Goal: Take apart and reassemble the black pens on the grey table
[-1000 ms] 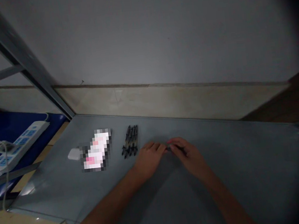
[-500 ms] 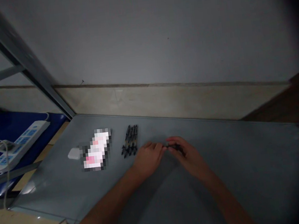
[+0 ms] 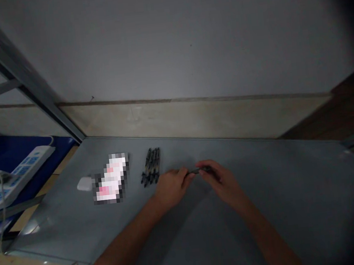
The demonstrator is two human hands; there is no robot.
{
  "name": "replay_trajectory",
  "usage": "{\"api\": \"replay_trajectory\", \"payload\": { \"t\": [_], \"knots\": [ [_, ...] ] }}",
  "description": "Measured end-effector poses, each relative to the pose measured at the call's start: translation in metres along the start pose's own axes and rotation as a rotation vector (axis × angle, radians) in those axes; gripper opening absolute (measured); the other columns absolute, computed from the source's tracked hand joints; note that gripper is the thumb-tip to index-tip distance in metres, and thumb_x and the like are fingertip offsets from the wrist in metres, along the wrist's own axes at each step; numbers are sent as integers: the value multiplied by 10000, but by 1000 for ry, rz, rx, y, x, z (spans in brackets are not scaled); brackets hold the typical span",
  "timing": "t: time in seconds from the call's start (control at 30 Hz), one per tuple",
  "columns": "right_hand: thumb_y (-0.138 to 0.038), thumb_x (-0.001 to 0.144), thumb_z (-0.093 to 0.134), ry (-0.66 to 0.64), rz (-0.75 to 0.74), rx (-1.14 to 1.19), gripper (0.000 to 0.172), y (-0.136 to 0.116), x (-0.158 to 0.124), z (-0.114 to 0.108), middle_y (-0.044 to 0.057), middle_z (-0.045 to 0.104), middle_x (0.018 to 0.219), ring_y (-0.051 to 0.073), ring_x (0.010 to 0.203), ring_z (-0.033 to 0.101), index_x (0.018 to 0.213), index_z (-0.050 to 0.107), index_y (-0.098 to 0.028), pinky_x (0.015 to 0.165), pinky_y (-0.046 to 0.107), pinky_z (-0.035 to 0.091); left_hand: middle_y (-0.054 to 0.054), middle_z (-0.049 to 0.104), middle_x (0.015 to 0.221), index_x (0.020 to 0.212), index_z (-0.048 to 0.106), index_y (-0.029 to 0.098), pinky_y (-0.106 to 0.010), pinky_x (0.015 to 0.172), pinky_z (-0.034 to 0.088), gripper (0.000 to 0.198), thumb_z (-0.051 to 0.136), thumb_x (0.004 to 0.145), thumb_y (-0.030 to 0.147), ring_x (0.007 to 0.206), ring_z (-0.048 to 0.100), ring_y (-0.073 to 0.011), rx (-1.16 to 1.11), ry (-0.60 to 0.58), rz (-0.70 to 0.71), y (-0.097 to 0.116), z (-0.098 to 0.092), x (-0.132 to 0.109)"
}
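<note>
A slim dark pen (image 3: 196,171) lies between my hands, held across its length above the grey tabletop (image 3: 265,190). My right hand (image 3: 220,181) grips its right end, which is partly hidden by the fingers. My left hand (image 3: 172,188) pinches the pen's left end with its fingertips. Left of my hands lies a tight row of several black pens (image 3: 150,167). Further left are a pixelated white and pink package (image 3: 110,178) and a small white rounded object (image 3: 84,184).
A white power strip (image 3: 19,177) with a thin cable lies on a dark blue surface (image 3: 49,150) left of the table. A metal frame bar (image 3: 22,73) slants down at the table's back left corner. The wall rises behind the table, and a cable crosses the floor below.
The pen now shows more clearly between my hands, with my left fingertips on its left end. The view has shifted slightly, and the objects on the table have not moved.
</note>
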State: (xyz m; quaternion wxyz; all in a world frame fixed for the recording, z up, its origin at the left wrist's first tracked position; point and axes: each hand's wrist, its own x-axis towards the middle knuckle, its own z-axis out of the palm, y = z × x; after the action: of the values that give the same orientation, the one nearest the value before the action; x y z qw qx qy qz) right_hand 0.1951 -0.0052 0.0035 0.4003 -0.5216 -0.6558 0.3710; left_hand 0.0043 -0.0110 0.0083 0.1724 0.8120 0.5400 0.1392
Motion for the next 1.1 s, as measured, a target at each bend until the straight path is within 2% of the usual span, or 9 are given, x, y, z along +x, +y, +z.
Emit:
{"api": "replay_trajectory", "payload": {
  "t": [0.13,0.3,0.57,0.7,0.77,0.83,0.93,1.0,1.1],
  "knots": [
    [-342,889,618,69,-8,17,193,2,-2,-2,33,699,885,182,755,638,1003,706,-213,659,278,487,-76,750,889,970,675,246,-311,693,477,481,301,1030,541,805,696,-216,8,-7,-43,0,-2,0],
    [-337,879,605,220,-8,171,217,7,2,-7,-12,563,696,153,614,519,1024,684,-196,569,283,412,-69,745,853,960,680,241,-302,680,459,519,271,1033,552,777,692,-209,2,3,-45,0,-2,0],
    [-331,817,644,297,62,538,123,5,8,-14,48,660,901,121,598,507,837,679,-215,550,293,431,-44,703,758,878,655,238,-285,635,395,491,289,1036,524,695,648,-194,-44,62,-48,-3,0,1],
    [-338,818,641,293,48,547,137,9,9,-12,34,653,828,129,589,510,847,678,-209,549,295,425,-30,678,723,840,630,233,-277,638,378,482,285,1040,504,686,637,-182,-94,79,-74,-4,1,2],
    [-363,850,616,295,51,471,166,13,10,-13,10,615,716,144,588,524,877,673,-210,554,295,424,-27,659,699,818,614,225,-271,640,378,508,267,1038,525,673,629,-174,-140,83,-99,-4,1,2],
    [-379,872,608,269,62,248,188,18,10,-13,10,613,678,170,624,570,897,677,-206,590,306,450,-30,646,688,808,603,217,-271,645,386,521,260,1035,536,664,622,-169,-180,89,-131,-4,0,2],
    [-369,882,611,234,38,-181,198,26,11,-12,71,708,853,227,776,645,959,685,-202,750,381,508,-28,639,685,797,595,218,-275,656,400,491,287,1032,520,672,623,-172,-210,110,-165,-3,-2,1],
    [-337,879,613,234,0,-287,193,32,11,-10,100,722,978,269,905,647,1005,683,-208,879,448,493,-20,645,690,793,599,229,-274,658,405,471,308,1027,516,678,625,-171,-217,120,-169,-2,-4,1],
    [-295,884,605,201,-95,-389,159,40,12,-7,107,711,1016,294,1003,612,995,691,-219,963,464,460,-13,663,708,833,634,237,-264,656,406,445,334,1022,507,684,630,-164,-224,123,-153,-3,-4,1]
  ]
}}
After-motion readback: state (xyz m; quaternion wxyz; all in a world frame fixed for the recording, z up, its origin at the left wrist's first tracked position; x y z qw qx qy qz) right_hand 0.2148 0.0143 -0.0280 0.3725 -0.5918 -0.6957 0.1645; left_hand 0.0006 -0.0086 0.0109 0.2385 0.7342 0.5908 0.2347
